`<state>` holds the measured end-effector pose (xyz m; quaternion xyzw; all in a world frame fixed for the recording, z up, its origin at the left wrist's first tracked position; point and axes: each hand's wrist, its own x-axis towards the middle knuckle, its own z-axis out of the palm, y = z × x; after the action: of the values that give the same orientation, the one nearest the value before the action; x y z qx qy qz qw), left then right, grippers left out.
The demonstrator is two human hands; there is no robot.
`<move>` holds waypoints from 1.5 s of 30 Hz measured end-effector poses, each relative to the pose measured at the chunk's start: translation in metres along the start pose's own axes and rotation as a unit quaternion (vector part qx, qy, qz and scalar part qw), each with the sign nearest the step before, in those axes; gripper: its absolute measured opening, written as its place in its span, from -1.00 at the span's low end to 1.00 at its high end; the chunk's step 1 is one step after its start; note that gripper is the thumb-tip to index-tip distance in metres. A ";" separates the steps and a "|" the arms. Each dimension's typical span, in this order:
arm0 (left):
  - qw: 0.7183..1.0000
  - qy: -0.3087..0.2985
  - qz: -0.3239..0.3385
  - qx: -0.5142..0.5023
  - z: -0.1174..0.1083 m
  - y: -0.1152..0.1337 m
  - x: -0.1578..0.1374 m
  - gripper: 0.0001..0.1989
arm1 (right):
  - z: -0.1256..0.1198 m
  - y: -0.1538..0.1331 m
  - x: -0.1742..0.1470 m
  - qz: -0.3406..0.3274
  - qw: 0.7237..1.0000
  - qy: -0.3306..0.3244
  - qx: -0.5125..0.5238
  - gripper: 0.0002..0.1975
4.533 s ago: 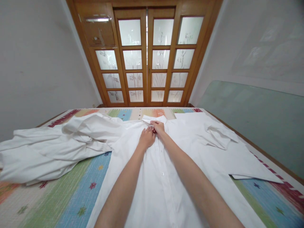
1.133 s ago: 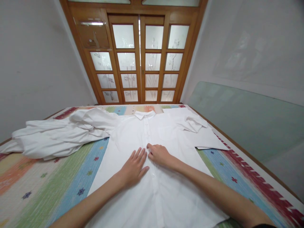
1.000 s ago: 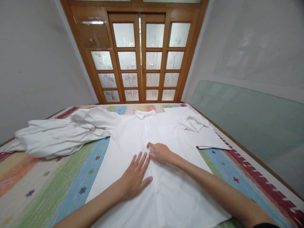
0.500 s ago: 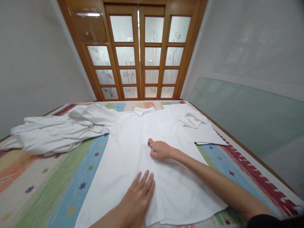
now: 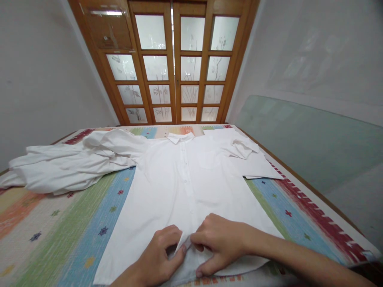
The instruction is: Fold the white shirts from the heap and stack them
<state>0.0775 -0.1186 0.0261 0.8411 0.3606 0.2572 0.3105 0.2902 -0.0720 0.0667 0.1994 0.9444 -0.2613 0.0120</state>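
Observation:
A white button-up shirt (image 5: 158, 191) lies front side up, its collar (image 5: 181, 138) at the far end and its hem close to me. At the lower front, my left hand (image 5: 161, 255) pinches a raised fold of the front edge between thumb and fingers. Just to the right, my right hand (image 5: 220, 243) has curled fingers gripping the same front edge, with its thumb lower down by the hem. The button placket (image 5: 186, 175) runs from the collar down to my hands. Cloth caught inside the right fingers is mostly hidden.
Crumpled white cloth (image 5: 68, 167) lies left of the shirt, against its shoulder. More white fabric (image 5: 263, 169) spreads under the right sleeve. A striped, flower-patterned cover (image 5: 89, 223) lies beneath everything. A pale green panel (image 5: 299, 139) leans along the right wall; wooden glazed doors (image 5: 176, 87) stand behind.
My right hand has come down the placket toward the hem. My left hand, flat on the shirt before, now pinches the front edge, which is lifted between both hands.

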 end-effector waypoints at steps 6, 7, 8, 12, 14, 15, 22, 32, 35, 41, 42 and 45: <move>1.000 -0.001 0.028 0.007 0.013 -0.004 -0.005 -0.82 | 0.029 -0.009 -0.007 0.049 0.996 -0.021 -0.074 -0.52; 0.999 -0.013 0.033 0.013 0.014 -0.004 -0.004 -0.80 | 0.029 -0.009 -0.009 0.051 0.996 -0.018 -0.071 -0.55; 0.999 -0.026 0.038 0.018 0.014 -0.004 -0.004 -0.79 | 0.027 -0.009 -0.011 0.049 0.997 -0.015 -0.064 -0.59; 0.995 -0.079 0.039 0.051 0.011 -0.002 0.000 -0.78 | 0.021 -0.003 -0.019 0.010 1.000 0.001 0.021 -0.79; 0.991 -0.105 0.045 0.065 0.008 -0.001 0.003 -0.76 | 0.024 0.003 -0.025 -0.004 0.996 0.057 0.061 -0.81; 0.989 -0.117 0.052 0.072 0.007 -0.001 0.005 -0.76 | 0.027 0.005 -0.028 -0.005 0.991 0.114 0.066 -0.81; 0.962 -0.165 0.137 0.169 0.009 0.000 0.019 -0.82 | 0.049 0.009 -0.045 -0.012 0.833 0.552 -0.027 -0.78; 0.961 -0.217 0.146 0.087 0.011 0.001 0.042 -0.69 | 0.051 0.003 -0.054 -0.123 0.831 0.532 -0.105 -0.59; 0.981 -0.177 -0.021 -0.078 -0.003 -0.002 0.062 -0.61 | 0.053 0.004 -0.047 -0.157 0.854 0.480 -0.128 -0.64; 0.869 -0.007 -0.352 -0.348 -0.015 -0.043 0.121 -0.65 | 0.064 0.008 -0.032 -0.194 0.883 0.380 -0.195 -0.89; 0.859 0.017 -0.363 -0.359 -0.016 -0.050 0.131 -0.70 | 0.065 0.007 -0.031 -0.192 0.888 0.361 -0.211 -0.87; 0.869 0.064 -0.371 -0.322 -0.022 -0.064 0.157 -0.82 | 0.065 0.004 -0.028 -0.190 0.897 0.318 -0.243 -0.83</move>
<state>0.1293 0.0440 0.0281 0.4804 0.5624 0.2786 0.6127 0.3122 -0.1113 0.0119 0.0798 0.9518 0.0563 -0.2906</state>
